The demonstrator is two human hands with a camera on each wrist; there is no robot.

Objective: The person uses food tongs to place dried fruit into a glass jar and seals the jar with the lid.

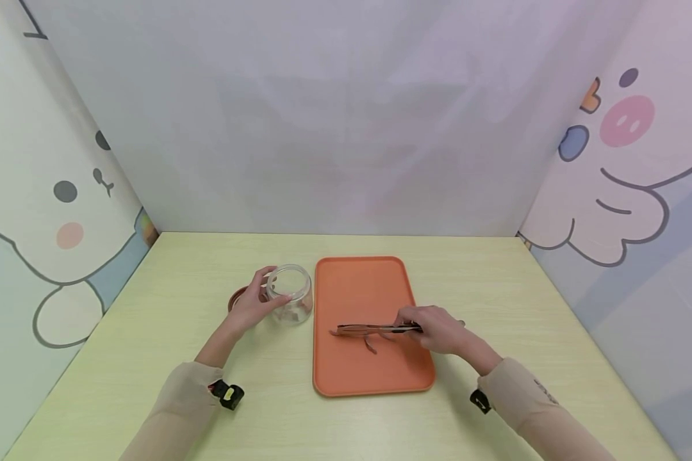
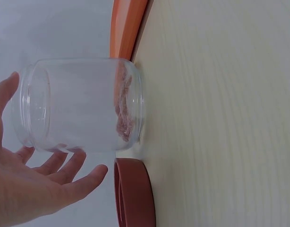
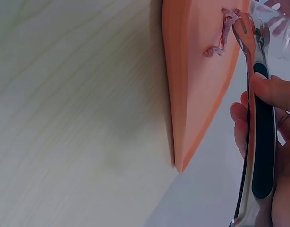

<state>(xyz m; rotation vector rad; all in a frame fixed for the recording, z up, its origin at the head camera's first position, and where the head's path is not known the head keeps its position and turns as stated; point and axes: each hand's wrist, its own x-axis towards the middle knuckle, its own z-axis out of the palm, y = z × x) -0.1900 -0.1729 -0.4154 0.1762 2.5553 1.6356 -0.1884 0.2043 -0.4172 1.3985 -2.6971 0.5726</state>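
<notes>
My left hand (image 1: 255, 306) holds a clear glass jar (image 2: 83, 104) near its rim, thumb on one side and fingers on the other. Reddish strips of what looks like meat (image 2: 123, 106) lie at the jar's bottom. In my right hand (image 1: 435, 328) is a pair of metal tongs (image 3: 264, 127) with dark grip panels, held over an orange tray (image 1: 360, 282). The tongs' tips are down by thin reddish strips (image 3: 225, 30) on the tray. More such strips (image 1: 370, 346) lie near the tongs; whether a piece is between the tips I cannot tell.
A reddish-brown round lid (image 2: 135, 194) rests on the table beside the jar, partly behind my left hand in the head view. The jar stands close to the tray's left edge. A pale wood-grain table (image 1: 496, 288) carries everything, with a white curtain (image 1: 346, 128) behind it.
</notes>
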